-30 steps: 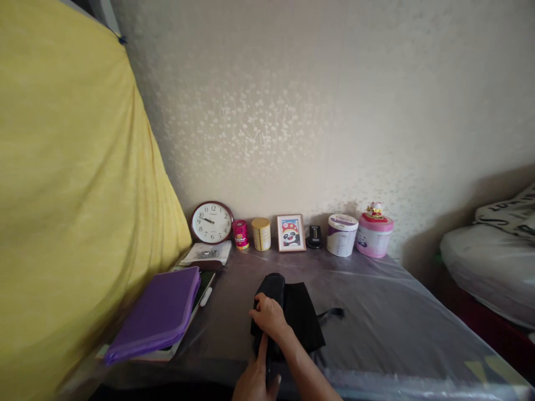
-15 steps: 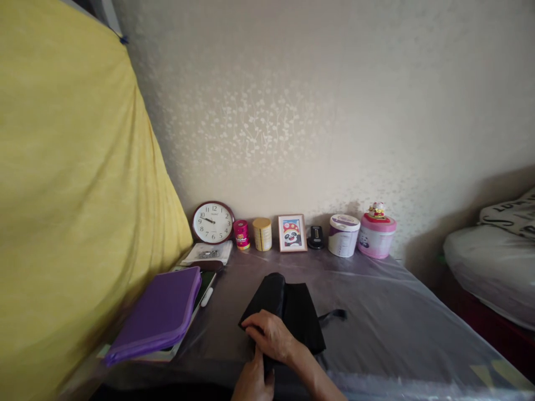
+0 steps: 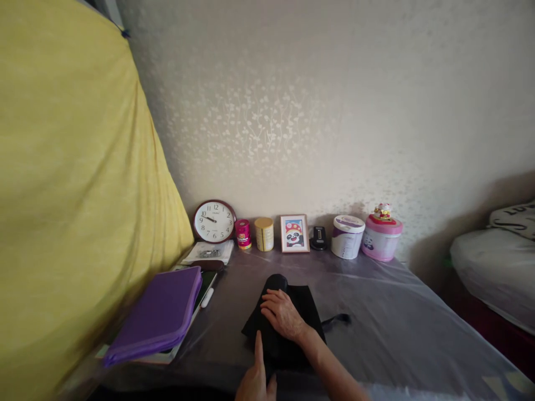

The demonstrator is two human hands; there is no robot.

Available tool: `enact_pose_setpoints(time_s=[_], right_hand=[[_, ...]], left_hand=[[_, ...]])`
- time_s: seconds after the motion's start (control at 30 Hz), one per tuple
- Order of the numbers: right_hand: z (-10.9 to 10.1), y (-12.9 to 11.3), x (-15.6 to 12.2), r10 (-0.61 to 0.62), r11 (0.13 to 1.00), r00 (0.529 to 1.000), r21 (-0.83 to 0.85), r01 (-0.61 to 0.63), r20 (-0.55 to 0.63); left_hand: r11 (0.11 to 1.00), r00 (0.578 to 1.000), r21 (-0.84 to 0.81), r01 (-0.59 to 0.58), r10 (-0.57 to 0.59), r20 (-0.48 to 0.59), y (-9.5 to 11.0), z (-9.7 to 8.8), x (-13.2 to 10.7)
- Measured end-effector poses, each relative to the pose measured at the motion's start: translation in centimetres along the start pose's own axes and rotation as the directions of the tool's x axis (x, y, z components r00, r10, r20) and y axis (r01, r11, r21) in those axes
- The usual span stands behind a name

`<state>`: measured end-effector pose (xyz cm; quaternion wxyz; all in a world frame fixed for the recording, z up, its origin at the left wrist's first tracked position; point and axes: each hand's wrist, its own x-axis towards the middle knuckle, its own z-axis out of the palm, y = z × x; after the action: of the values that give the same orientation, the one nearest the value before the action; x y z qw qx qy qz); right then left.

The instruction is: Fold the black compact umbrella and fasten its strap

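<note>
A black fabric piece (image 3: 307, 303), partly rolled up, lies in front of me on the table, its thick rolled part on the left and a flat flap on the right. A thin black strap (image 3: 337, 319) trails from its right side. My right hand (image 3: 284, 316) rests flat across the top of the roll, fingers stretched to the left. At the near end, my left hand (image 3: 256, 376) holds the roll between thumb and fingers, its index finger stretched forward along the left side. Its other fingers are mostly hidden.
On the left, a purple zip folder (image 3: 154, 312) lies over papers, beside a white marker (image 3: 207, 298). Along the wall stand a clock (image 3: 214, 221), a pink tin (image 3: 243, 234), a yellow can (image 3: 264, 234), a picture frame (image 3: 295, 234) and two tubs (image 3: 348, 238). A yellow curtain (image 3: 75, 167) hangs left.
My right hand has moved forward over the roll and flattened out. My left index finger, previously under the right hand, now shows fully. The view has shifted slightly.
</note>
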<state>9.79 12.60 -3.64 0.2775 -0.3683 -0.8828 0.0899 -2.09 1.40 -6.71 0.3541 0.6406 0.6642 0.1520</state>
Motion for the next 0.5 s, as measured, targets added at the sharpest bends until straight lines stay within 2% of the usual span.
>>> enact_pose_setpoints(time_s=[0.1, 0.3, 0.5], right_hand=[[0.2, 1.1, 1.4, 0.024, 0.998, 0.999, -0.055, -0.022, 0.032], [0.5, 2.8, 3.8, 0.167, 0.983, 0.985, -0.088, -0.162, 0.051], [1.2, 3.5, 5.6, 0.296, 0.951, 0.955, -0.087, -0.296, -0.012]], left_hand=[[0.999, 0.999, -0.021, 0.035, -0.035, -0.003, -0.2, 0.3, 0.2], [0.993, 0.998, -0.100, 0.056, -0.055, 0.013, -0.5, 0.3, 0.4], [0.988, 0.997, -0.132, 0.080, -0.079, 0.012, -0.2, -0.1, 0.2]])
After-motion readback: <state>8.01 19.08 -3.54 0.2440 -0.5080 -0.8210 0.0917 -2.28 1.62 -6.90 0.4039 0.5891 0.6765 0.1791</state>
